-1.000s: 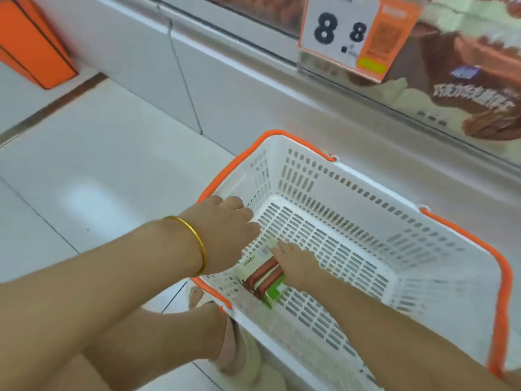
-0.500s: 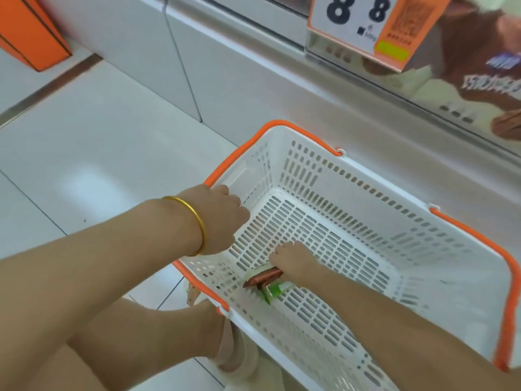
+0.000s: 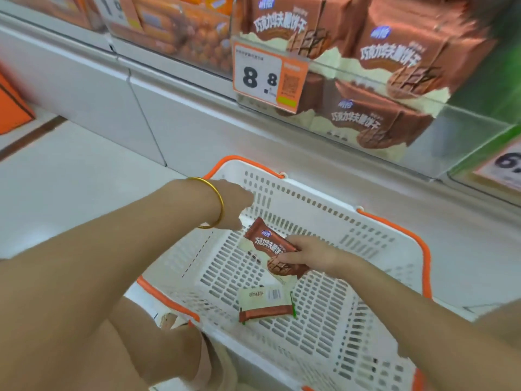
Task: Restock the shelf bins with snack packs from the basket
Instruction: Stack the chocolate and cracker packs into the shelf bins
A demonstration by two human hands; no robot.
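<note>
pale shop tiles [image 3: 70, 187] bear a white slotted plastic basket [image 3: 310, 210]; right hand [image 3: 313, 253] grips one brown foil snack pack [image 3: 270, 244] inside it, a second pack [image 3: 265, 306] lies below; left hand [image 3: 231, 204], grip can't be told. nearly finished, seemingly.

basket [image 3: 318, 193]: white body, rows of slotted holes across walls and base; orange rim strips at 10 and 2 o'clock. upper snack pack [image 3: 270, 246], basket centre: brown face, white lettering, small blue-and-white logo, cream band, brown lattice-marked wafer picture. lower snack pack [image 3: 265, 304], at 6 o'clock of the first: cream back with black barcode and print, brown strip along the lower edge, green end trims. shelf packs [image 3: 394, 43], 1 o'clock: same brown and cream scheme. price tag [image 3: 259, 77], 12 o'clock: white panel, black digits, orange side panel, yellow-green patch. orange packs [image 3: 180, 26], 11 o'clock: blurred. bangle [image 3: 217, 204]: gold. floor [image 3: 70, 179]: pale tiles, dark joint lines.
</note>
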